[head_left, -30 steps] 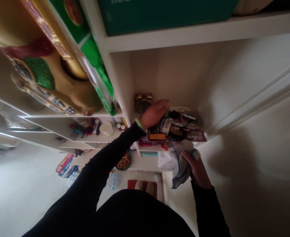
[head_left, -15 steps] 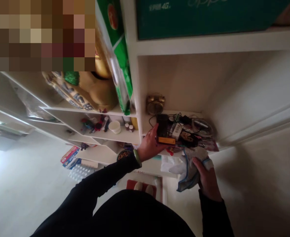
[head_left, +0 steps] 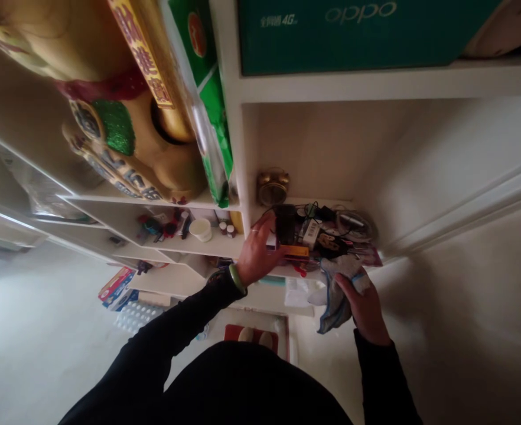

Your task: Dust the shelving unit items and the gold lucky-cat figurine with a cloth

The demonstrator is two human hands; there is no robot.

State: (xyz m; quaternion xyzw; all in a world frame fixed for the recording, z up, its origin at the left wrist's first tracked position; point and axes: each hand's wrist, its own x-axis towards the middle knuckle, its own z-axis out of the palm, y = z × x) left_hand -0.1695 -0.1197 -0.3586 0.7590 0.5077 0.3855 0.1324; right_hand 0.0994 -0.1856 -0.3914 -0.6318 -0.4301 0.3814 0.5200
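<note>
The cloth (head_left: 334, 298) is best bunched tight, away from the cluttered tray (head_left: 372, 258); the right hand (head_left: 367, 304) pinches it between thumb and fingers by the shelf's (head_left: 261, 212) front edge. The left hand (head_left: 258, 252) is part-open at the tray's front left corner, thumb near the orange box (head_left: 296, 252); whether it grips, I cannot tell. A brass-coloured clock (head_left: 273, 189) stands towards the shelf's left side, above a pale floor (head_left: 34, 336)

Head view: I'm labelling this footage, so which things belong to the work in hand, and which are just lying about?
Likely part of the work:
- grey cloth, held in the right hand
- cluttered tray, with the left hand at its left end

Apparently just lying about:
- gold clock
- white cup
- green OPPO box
- gold figurine
</note>
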